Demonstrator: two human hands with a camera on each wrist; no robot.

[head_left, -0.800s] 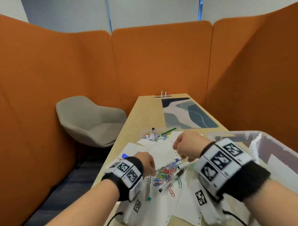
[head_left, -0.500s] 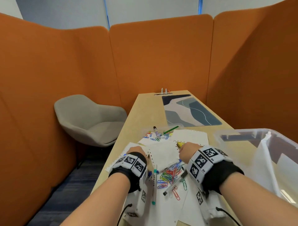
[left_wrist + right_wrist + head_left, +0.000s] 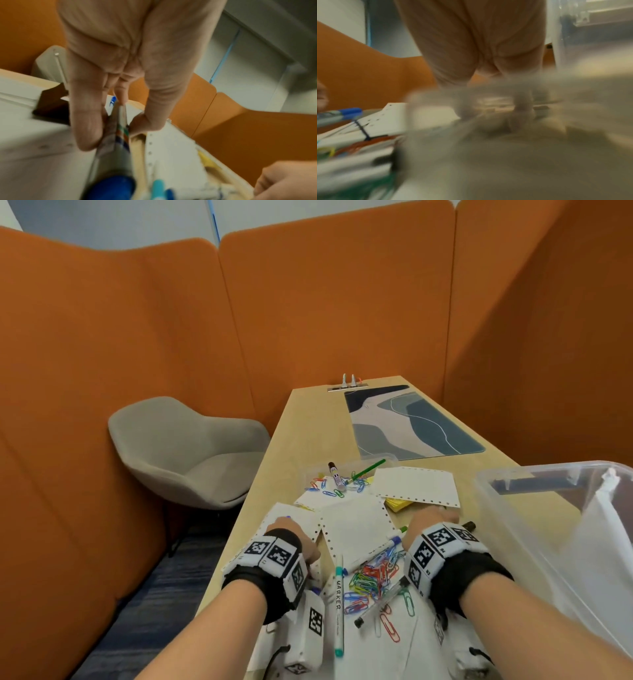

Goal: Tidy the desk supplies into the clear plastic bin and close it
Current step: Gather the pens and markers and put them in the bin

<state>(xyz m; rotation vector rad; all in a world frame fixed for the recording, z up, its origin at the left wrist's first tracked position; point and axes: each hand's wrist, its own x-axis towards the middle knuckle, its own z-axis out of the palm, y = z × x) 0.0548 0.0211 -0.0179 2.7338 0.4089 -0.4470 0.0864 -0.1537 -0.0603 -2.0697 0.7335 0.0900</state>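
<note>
My left hand (image 3: 291, 537) lies on the white papers (image 3: 352, 525) at the desk's left edge. In the left wrist view my left hand (image 3: 116, 128) pinches a blue-capped marker (image 3: 120, 136) between thumb and fingers. My right hand (image 3: 430, 520) is down on the desk beside the clear plastic bin (image 3: 513, 508), which stands open. A dark-tipped marker (image 3: 468, 524) sticks out at its right side. The right wrist view is blurred, so the right hand's (image 3: 488, 94) hold is unclear. Between the hands lie coloured paper clips (image 3: 371, 577), a teal marker (image 3: 339, 604), a blue marker (image 3: 373, 553) and a pen (image 3: 382, 602).
Further back are yellow sticky notes (image 3: 399, 503), another sheet (image 3: 416, 484), more clips (image 3: 329, 489), a purple marker (image 3: 335, 475) and a green pen (image 3: 366, 472). A patterned desk mat (image 3: 411, 422) lies at the far end. A grey chair (image 3: 185, 450) stands left of the desk.
Both hands have come down onto the desk. The right hand dropped from above the clips to the desk by the bin; the left hand moved forward over the papers.
</note>
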